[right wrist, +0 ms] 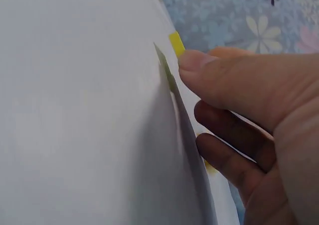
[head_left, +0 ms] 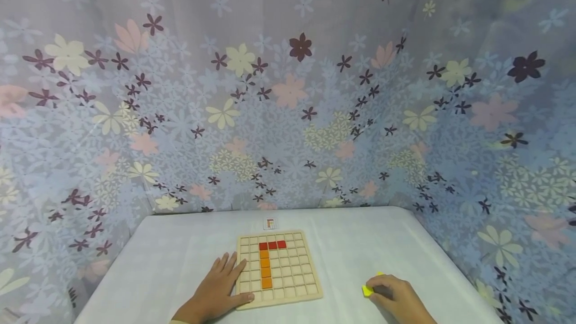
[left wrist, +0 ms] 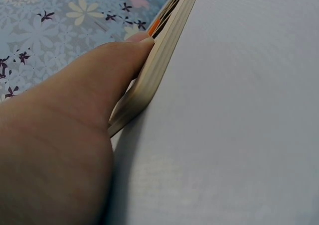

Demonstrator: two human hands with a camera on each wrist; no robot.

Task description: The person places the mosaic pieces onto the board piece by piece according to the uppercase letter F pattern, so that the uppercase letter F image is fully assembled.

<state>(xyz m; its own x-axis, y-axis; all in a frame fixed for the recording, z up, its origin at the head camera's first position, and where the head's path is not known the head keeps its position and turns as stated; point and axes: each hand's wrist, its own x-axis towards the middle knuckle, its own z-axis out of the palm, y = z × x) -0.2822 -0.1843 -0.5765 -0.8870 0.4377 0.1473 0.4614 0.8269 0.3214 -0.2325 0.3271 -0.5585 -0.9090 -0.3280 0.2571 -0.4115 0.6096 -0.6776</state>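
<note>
A wooden grid board (head_left: 299, 280) lies on the table, with red square tiles (head_left: 272, 245) in a short row and orange square tiles (head_left: 265, 262) in a column below its left end. My left hand (head_left: 215, 288) rests on the board's left side, fingers spread and thumb over the near left corner. In the left wrist view the thumb lies along the board's edge (left wrist: 167, 60). Right of the board, my right hand (head_left: 398, 296) pinches a yellow tile (right wrist: 176, 44) between thumb and fingers, close over the table. More yellow (head_left: 380, 273) shows behind that hand, mostly hidden.
A small card (head_left: 270, 223) with a coloured grid pattern lies just beyond the board's far edge. The table has a white cover (head_left: 180, 244). Flower-patterned curtain (head_left: 288, 114) hangs behind the table and along its sides.
</note>
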